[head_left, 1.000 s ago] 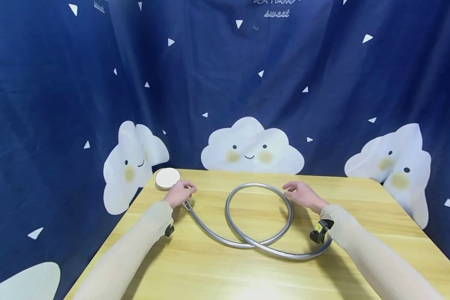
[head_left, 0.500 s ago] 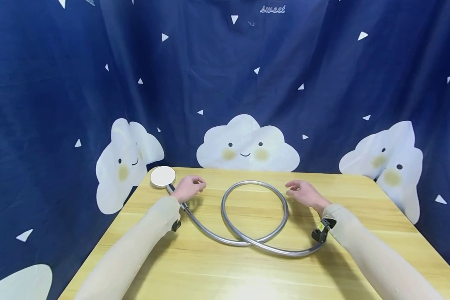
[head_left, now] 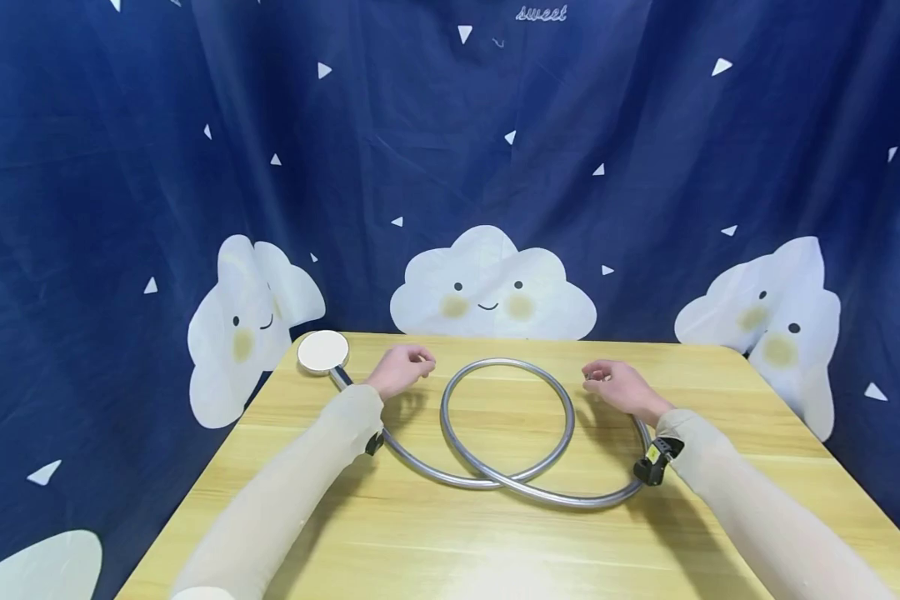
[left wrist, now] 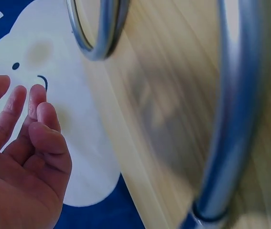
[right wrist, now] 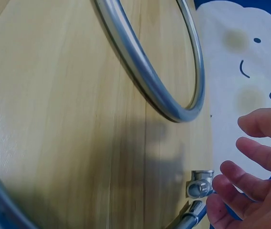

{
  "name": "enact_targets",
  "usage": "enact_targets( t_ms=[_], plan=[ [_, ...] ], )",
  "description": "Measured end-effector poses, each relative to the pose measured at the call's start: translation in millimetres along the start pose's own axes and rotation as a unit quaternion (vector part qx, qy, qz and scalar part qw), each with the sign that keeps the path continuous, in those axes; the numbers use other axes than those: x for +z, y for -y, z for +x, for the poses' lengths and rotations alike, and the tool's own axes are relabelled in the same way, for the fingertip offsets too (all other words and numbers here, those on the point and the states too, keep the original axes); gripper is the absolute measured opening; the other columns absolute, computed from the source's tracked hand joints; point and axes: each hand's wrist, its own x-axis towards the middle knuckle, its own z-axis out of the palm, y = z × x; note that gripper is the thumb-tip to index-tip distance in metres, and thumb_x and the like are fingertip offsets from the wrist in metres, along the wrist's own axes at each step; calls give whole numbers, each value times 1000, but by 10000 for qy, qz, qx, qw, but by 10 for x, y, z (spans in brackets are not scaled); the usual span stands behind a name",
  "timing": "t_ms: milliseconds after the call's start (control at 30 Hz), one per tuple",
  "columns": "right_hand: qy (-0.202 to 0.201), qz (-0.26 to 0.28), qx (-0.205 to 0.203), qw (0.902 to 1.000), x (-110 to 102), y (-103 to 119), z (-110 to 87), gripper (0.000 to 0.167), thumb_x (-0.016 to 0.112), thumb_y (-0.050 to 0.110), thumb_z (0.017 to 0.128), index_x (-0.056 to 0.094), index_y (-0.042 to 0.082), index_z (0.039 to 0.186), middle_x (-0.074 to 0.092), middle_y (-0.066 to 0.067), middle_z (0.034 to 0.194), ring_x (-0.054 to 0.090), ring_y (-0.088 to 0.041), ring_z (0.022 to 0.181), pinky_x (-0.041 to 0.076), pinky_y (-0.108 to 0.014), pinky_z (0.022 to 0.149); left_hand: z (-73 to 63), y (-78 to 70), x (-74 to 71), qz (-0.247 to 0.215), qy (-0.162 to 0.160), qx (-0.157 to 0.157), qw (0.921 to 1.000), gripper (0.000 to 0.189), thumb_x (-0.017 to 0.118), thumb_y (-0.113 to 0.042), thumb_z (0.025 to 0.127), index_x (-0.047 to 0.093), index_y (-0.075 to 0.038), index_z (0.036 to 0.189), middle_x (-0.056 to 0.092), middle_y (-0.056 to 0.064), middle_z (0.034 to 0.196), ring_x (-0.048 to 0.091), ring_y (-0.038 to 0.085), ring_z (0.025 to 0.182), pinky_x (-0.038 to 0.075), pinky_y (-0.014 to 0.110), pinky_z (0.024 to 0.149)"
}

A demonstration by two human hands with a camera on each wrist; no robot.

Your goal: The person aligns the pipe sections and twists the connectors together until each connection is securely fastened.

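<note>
A round shower head [head_left: 323, 351] lies at the far left corner of the tabletop [head_left: 412, 542]. Its shiny hose [head_left: 581, 502] makes one big loop in the middle. From where I stand, the left hand [head_left: 403, 369] and right hand [head_left: 624, 387] are up beside it, fingers [right wrist: 259, 153] softly bent, partly open, holding nothing. A small metal piece [right wrist: 200, 187] sits by the right hand, near the far edge.

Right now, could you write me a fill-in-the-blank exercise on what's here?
Of the right hand and left hand, the ____ one is nearer the shower head.
The shower head's round face is ____.
The silver shower hose shows ____ complete loop.
The dark blue curtain carries smiling ____.

Missing words: left; white; one; clouds.
</note>
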Motion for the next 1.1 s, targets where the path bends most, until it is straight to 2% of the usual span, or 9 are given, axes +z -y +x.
enact_targets(
  t_ms=[133, 267, 467, 667, 833, 933, 1100],
  plan=[
    [23, 15, 46, 10000, -37, -35, -31, 41, 64, 19, 95, 62, -3, 129, 62, -30, 126, 60, -40, 113, 50, -45, 91, 52, -108, 91, -58, 50, 32, 10000, 14, 64, -18, 95, 72, -10, 101, 72, 17, 94, 65, 28, 86, 47, 28, 68],
    [33, 17, 168, 9999, -52, -92, -57, 42, 63, 20, 95, 61, -2, 130, 61, -30, 127, 60, -40, 112, 50, -46, 90, 97, -191, 190, -91, 132, 5, 9999, 12, 65, -18, 94, 73, -12, 100, 72, 16, 95, 67, 35, 94, 47, 29, 71],
    [-10, -22, 330, 9995, -102, -194, -121, 42, 62, 20, 96, 60, -2, 132, 60, -30, 127, 60, -39, 110, 48, -49, 92, 158, -284, 337, -113, 314, 56, 9994, 19, 65, -18, 93, 73, -6, 107, 71, 21, 101, 68, 37, 97, 47, 30, 76],
    [-48, -120, 473, 9988, -159, -262, -166, 44, 62, 20, 96, 58, -2, 134, 60, -28, 126, 59, -37, 108, 48, -48, 90, 204, -355, 433, -106, 358, 143, 9992, 20, 67, -19, 93, 73, -6, 106, 71, 12, 90, 66, 32, 87, 47, 28, 71],
    [-157, -130, 442, 9988, -172, -301, -189, 41, 63, 19, 96, 59, -3, 131, 61, -30, 124, 58, -42, 112, 46, -53, 94, 231, -411, 505, -310, 553, 87, 9980, 16, 66, -17, 95, 72, -7, 106, 71, 22, 100, 66, 43, 97, 47, 27, 67],
    [-210, -139, 423, 9988, -184, -326, -211, 40, 63, 18, 96, 60, -4, 129, 61, -30, 122, 58, -43, 111, 47, -54, 94, 258, -441, 560, -284, 583, 63, 9979, 12, 66, -16, 95, 73, -10, 104, 71, 20, 99, 66, 41, 98, 46, 27, 66],
    [-270, -162, 408, 9987, -192, -392, -242, 40, 63, 15, 95, 60, -5, 130, 61, -33, 122, 58, -46, 112, 48, -54, 93, 315, -496, 657, -23, 543, 123, 9984, 13, 66, -20, 95, 73, -13, 103, 70, 6, 88, 64, 24, 82, 45, 27, 65]
  ],
)
